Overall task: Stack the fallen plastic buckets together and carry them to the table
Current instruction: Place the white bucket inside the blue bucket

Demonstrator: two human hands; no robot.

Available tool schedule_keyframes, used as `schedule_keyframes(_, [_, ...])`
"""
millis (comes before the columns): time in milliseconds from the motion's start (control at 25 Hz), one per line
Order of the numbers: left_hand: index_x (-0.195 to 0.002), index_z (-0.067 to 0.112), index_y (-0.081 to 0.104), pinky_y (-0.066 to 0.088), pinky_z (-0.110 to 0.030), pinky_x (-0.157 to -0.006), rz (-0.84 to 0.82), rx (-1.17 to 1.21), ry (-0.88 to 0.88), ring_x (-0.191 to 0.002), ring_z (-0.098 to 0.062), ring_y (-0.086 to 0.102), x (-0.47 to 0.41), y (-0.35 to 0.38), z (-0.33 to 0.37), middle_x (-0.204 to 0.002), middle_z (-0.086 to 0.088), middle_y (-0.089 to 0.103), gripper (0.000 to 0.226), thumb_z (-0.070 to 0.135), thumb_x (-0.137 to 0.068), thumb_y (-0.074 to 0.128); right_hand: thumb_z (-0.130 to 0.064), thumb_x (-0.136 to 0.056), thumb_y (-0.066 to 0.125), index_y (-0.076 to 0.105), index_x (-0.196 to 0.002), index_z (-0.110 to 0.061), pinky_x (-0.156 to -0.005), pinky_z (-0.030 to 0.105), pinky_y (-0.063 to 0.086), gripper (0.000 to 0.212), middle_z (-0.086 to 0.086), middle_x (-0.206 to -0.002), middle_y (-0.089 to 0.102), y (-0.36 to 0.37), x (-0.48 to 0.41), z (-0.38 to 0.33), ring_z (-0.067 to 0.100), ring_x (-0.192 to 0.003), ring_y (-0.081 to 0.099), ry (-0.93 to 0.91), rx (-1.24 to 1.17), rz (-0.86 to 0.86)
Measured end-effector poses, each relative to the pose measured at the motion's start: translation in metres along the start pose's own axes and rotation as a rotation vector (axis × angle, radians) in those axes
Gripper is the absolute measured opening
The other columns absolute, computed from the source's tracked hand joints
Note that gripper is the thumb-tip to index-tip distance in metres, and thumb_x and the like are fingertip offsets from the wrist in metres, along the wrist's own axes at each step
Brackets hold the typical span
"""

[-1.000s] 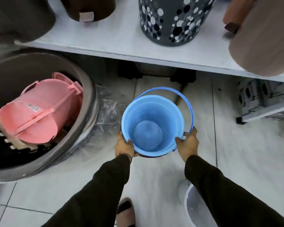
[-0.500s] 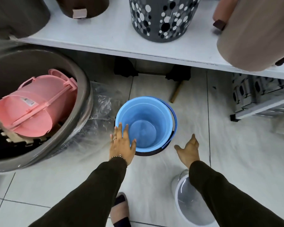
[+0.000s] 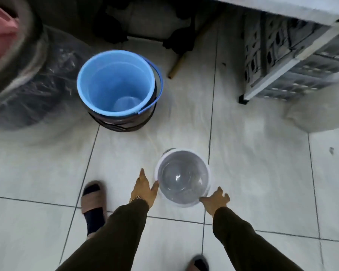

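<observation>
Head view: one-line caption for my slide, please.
Both hands, left hand and right hand, reach around the clear bucket on the floor; the blue bucket sits nested in a dark one.

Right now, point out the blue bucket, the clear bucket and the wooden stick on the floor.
blue bucket [image 3: 98, 83]: head view, on its inner left wall.
clear bucket [image 3: 182, 178]: head view, on its see-through bottom.
wooden stick [image 3: 177, 67]: head view, near its lower end.

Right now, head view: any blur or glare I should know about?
Head view: motion smear at the edges, worst on the crate and grey tub; small glare inside the clear bucket; blue bucket and both hands readable.
</observation>
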State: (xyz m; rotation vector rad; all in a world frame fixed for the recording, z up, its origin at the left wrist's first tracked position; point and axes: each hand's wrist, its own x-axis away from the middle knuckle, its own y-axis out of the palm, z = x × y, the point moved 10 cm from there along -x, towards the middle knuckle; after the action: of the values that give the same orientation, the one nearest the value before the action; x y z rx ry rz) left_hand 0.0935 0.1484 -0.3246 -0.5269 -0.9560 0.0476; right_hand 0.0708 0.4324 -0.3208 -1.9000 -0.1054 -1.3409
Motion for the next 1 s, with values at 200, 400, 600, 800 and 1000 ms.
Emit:
schedule_keyframes(200, [-0.128, 0.015, 0.035, 0.060, -0.042, -0.074, 0.077, 0.225, -0.097, -0.080, -0.033, 0.066, -0.006, 0.053, -0.005, -0.106, -0.016, 0.062, 0.039, 0.015, -0.093, 0.052, 0.004, -0.089, 0.057, 0.051, -0.137, -0.018, -0.088, 0.042, 0.056, 0.053, 0.012, -0.125, 0.061, 0.041, -0.021, 0.023, 0.028, -0.103, 0.064, -0.001, -0.792, -0.378])
schedule_keyframes(400, [-0.126, 0.021, 0.038, 0.060, -0.031, -0.048, 0.171, 0.525, 0.033, -0.061, -0.030, 0.071, 0.003, 0.021, 0.066, -0.108, -0.019, 0.065, 0.036, 0.008, -0.094, 0.050, -0.009, -0.089, 0.066, 0.057, -0.138, -0.019, -0.085, 0.039, 0.056, 0.050, 0.011, -0.126, 0.069, -0.046, 0.000, -0.037, 0.027, -0.097, 0.067, -0.220, -1.070, -0.142])
schedule_keyframes(600, [-0.132, 0.014, 0.036, 0.058, -0.025, -0.043, 0.310, 0.750, 0.302, -0.060, -0.022, 0.068, 0.044, -0.079, 0.167, -0.104, -0.016, 0.066, 0.040, 0.005, -0.096, 0.051, -0.012, -0.089, 0.071, 0.055, -0.142, -0.023, -0.083, 0.035, 0.062, 0.057, 0.001, -0.137, 0.063, -0.154, 0.092, -0.151, 0.016, -0.105, 0.072, -0.634, -1.083, 0.051])
schedule_keyframes(800, [-0.135, 0.015, 0.034, 0.057, -0.019, -0.047, 0.441, 0.750, 0.358, -0.053, -0.004, 0.067, 0.057, -0.204, 0.192, -0.095, -0.013, 0.065, 0.043, 0.008, -0.096, 0.052, -0.011, -0.089, 0.071, 0.053, -0.143, -0.022, -0.067, 0.026, 0.061, 0.058, -0.003, -0.133, 0.065, -0.159, 0.166, -0.265, 0.004, -0.085, 0.073, -0.815, -0.992, 0.044])
schedule_keyframes(1000, [-0.132, 0.017, 0.040, 0.054, -0.020, -0.038, 0.551, 0.685, 0.260, -0.063, -0.012, 0.065, 0.025, -0.308, 0.158, -0.090, -0.007, 0.062, 0.044, 0.007, -0.092, 0.054, -0.005, -0.089, 0.070, 0.053, -0.139, -0.017, -0.070, 0.030, 0.061, 0.055, 0.005, -0.133, 0.062, -0.084, 0.178, -0.349, 0.019, -0.112, 0.066, -0.709, -1.032, -0.051])
